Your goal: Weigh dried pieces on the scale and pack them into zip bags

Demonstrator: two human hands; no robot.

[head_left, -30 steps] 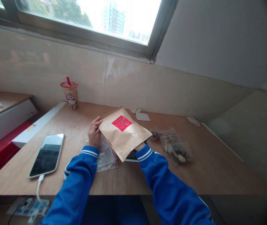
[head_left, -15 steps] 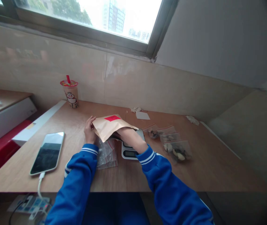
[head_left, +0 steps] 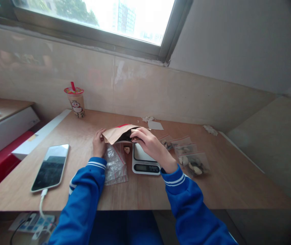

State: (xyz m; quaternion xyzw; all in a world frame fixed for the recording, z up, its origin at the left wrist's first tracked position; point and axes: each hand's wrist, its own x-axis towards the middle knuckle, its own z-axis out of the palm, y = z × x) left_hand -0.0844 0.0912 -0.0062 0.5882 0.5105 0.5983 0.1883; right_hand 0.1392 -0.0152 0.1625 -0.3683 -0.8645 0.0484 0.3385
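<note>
My left hand (head_left: 99,143) is closed on the left end of a brown paper bag (head_left: 114,133) with a red label, holding it tilted with its dark mouth toward me. At that mouth, my right hand (head_left: 149,141) has its fingers bent together around small brownish pieces, too small to name. Below the hand lies a white kitchen scale (head_left: 145,168) with a dark display. A small brown piece (head_left: 127,149) rests left of the scale. Clear zip bags (head_left: 114,167) lie under and beside the left hand.
Right of the scale, several zip bags (head_left: 196,165) hold dried pieces. A phone (head_left: 50,167) on a charging cable lies at the left. A lidded drink cup (head_left: 76,103) stands at the back left. Crumpled tissue (head_left: 210,130) and a white paper piece (head_left: 156,125) lie toward the wall.
My right hand has come out of the paper bag to its mouth, moving right, with small pieces in the fingers. The bag has tilted, and more of the scale shows.
</note>
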